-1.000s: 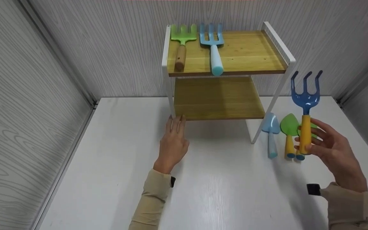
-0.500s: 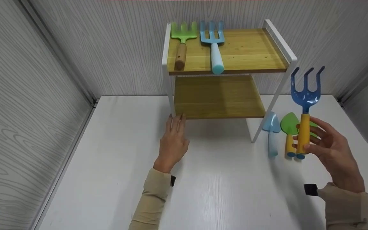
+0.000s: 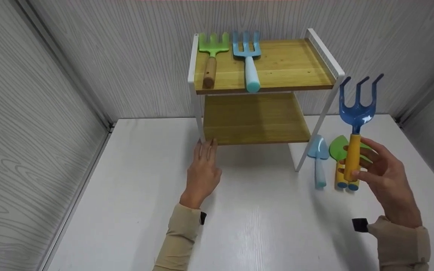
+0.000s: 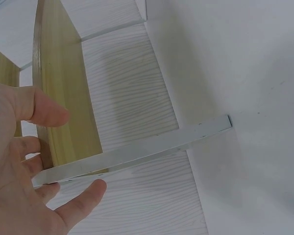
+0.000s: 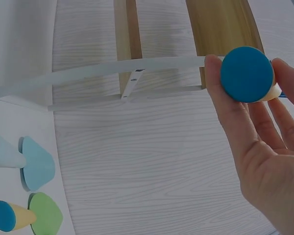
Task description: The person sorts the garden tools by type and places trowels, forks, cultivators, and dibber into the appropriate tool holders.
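Observation:
My right hand holds a small garden hand fork by its yellow handle, thumb on one side and fingers on the other. Its blue prongs point up, beside the right post of a two-tier shelf. The blue handle end faces the right wrist camera. My left hand touches the shelf's front left post at the lower board, its fingers extended on both sides of the post. On the top board lie a green hand fork with a brown handle and a light blue hand fork.
Right of the shelf, on the white table, lie a light blue trowel and a green trowel with a yellow handle. Another yellow handle lies beside them, partly behind my right hand. Grey wood-grain walls enclose the table.
My right hand has moved slightly left with the blue hand fork, bringing its prongs closer to the right post. My left hand has stayed at the left post. The head view has shifted slightly.

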The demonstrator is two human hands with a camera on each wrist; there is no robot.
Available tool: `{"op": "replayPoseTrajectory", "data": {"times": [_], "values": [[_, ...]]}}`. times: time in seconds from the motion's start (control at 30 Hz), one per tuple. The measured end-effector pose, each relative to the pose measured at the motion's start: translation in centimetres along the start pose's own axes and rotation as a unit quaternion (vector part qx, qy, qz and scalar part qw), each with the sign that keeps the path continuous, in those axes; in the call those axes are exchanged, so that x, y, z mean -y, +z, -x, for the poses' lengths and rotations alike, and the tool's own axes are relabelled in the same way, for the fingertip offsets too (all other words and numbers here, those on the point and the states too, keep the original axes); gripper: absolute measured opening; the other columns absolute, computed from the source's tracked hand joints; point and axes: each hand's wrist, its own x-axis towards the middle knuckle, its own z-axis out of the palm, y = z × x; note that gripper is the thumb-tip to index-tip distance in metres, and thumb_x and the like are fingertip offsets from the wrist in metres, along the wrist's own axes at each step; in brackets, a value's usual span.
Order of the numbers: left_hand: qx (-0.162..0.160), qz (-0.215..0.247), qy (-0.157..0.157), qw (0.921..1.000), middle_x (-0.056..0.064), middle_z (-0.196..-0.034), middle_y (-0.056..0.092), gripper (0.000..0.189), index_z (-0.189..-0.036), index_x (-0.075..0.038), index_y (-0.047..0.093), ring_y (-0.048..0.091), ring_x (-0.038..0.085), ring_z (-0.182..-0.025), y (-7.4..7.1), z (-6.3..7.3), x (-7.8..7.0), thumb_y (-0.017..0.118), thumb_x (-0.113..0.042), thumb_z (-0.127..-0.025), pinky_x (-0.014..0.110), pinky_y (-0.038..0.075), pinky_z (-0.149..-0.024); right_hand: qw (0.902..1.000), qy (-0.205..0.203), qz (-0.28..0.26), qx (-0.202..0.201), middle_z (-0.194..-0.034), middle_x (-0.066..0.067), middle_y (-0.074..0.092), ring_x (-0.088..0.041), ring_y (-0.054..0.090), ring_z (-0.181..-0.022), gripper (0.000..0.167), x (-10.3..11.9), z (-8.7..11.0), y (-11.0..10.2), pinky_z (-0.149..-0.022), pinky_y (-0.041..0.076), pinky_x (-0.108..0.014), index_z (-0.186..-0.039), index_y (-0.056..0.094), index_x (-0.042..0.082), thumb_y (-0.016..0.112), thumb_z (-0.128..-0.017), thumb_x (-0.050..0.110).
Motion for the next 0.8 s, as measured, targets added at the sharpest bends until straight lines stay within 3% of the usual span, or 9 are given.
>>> {"op": "replayPoseTrajectory", "data": {"times": [0.17,0.5,0.8], "values": [[0.004,-0.005,0.001,1.0,0.019,-0.152,0.038,0.069,-0.153,0.004,0.037,0.029,0.041,-0.145,-0.1,0.0,0.0,0.065,0.002,-0.089,0.038,0.06,-0.071,1.0,-0.002,0.004,0.003,-0.14,-0.008,0.056,-0.02,0.066,-0.115,0.071,0.3,-0.3,0.5,-0.093,0.053,-0.027,-0.154,0.039,0.006,0.052,-0.091,-0.024],[-0.006,-0.002,0.01,0.9999,0.021,-0.148,0.041,0.067,-0.15,0.005,0.04,0.032,0.045,-0.142,-0.1,0.0,-0.1,0.062,0.007,-0.087,0.037,0.06,-0.068,0.9999,-0.006,0.011,0.01,-0.135,-0.009,0.06,-0.024,0.071,-0.105,0.069,0.1,-1.6,1.7,-0.086,0.057,-0.032,-0.153,0.042,0.007,0.057,-0.091,-0.022],[-0.004,-0.008,0.009,0.9999,0.022,-0.148,0.041,0.067,-0.15,0.006,0.04,0.032,0.044,-0.141,-0.1,0.0,0.0,0.063,0.006,-0.087,0.039,0.061,-0.073,0.9998,-0.012,0.011,-0.007,-0.136,-0.007,0.062,-0.023,0.07,-0.108,0.069,0.4,-2.3,2.8,-0.088,0.056,-0.032,-0.151,0.044,0.006,0.06,-0.09,-0.021]]}}
